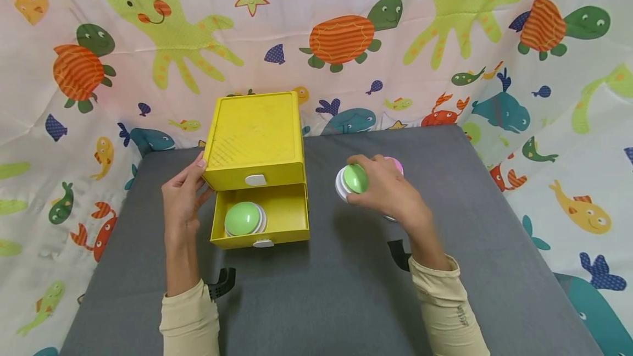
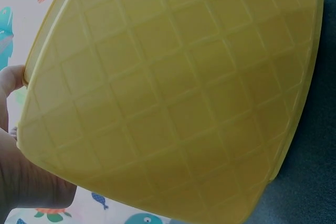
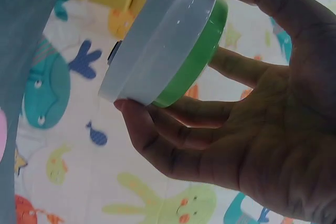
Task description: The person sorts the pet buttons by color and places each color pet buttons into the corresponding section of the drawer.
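A yellow two-drawer box (image 1: pixel 254 139) stands at the back left of the grey table. Its lower drawer (image 1: pixel 284 218) is pulled out, and a green domed button on a white base (image 1: pixel 244 218) lies inside. My left hand (image 1: pixel 198 180) rests against the box's left wall with fairly straight fingers. In the left wrist view that wall (image 2: pixel 173 93) fills the frame, with my palm (image 2: pixel 26 182) at its edge. My right hand (image 1: pixel 368 183) holds a second green-and-white domed button (image 1: pixel 352 180) above the table, right of the box. Fingers and thumb (image 3: pixel 173 129) curl round its rim (image 3: pixel 163 45).
A pink round item (image 1: pixel 397 165) shows just behind my right hand. The grey tabletop (image 1: pixel 346 290) stretches to the front and right. A cloth printed with sea animals (image 1: pixel 445 43) hangs behind and at both sides. The upper drawer (image 1: pixel 254 176) is closed.
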Motion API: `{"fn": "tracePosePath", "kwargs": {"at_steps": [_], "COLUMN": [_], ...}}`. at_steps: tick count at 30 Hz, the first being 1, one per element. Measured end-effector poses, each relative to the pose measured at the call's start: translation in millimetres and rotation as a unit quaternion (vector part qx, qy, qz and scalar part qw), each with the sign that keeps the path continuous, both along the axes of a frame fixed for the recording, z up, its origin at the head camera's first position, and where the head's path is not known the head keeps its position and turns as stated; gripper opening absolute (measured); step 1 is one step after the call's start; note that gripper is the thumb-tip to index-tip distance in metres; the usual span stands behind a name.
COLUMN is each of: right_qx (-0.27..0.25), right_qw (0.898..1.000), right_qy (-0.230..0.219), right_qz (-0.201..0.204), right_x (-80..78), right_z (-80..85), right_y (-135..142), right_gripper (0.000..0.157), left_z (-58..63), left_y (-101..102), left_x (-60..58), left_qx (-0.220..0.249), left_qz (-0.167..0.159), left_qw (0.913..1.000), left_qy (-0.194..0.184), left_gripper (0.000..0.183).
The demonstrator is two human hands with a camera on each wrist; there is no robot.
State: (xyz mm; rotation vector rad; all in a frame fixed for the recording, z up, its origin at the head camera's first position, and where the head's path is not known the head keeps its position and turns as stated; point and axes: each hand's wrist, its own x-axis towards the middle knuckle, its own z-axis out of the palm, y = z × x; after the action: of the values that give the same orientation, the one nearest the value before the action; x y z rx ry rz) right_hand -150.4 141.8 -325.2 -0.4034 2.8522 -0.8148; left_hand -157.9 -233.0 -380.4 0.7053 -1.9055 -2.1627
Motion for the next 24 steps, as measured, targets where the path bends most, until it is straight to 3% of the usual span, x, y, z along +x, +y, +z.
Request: {"fn": "tracePosePath", "kwargs": {"at_steps": [10,24], "right_qx": [-0.017,-0.037], "right_qw": [0.998,0.991], "right_qy": [0.021,0.046], "right_qz": [0.060,0.120], "right_x": [12.8,26.9], "right_z": [3.1,-1.2], "right_y": [-35,-76], "right_gripper": [0.068,0.058], "left_z": [-0.6,0.6], "left_y": [1,2], "left_x": [1.4,2.1], "left_qx": [0.011,0.020], "left_qz": [0.004,0.003], "left_qw": [0.9999,0.9997], "left_qy": [0.011,0.016], "left_gripper": [0.047,0.046]}}
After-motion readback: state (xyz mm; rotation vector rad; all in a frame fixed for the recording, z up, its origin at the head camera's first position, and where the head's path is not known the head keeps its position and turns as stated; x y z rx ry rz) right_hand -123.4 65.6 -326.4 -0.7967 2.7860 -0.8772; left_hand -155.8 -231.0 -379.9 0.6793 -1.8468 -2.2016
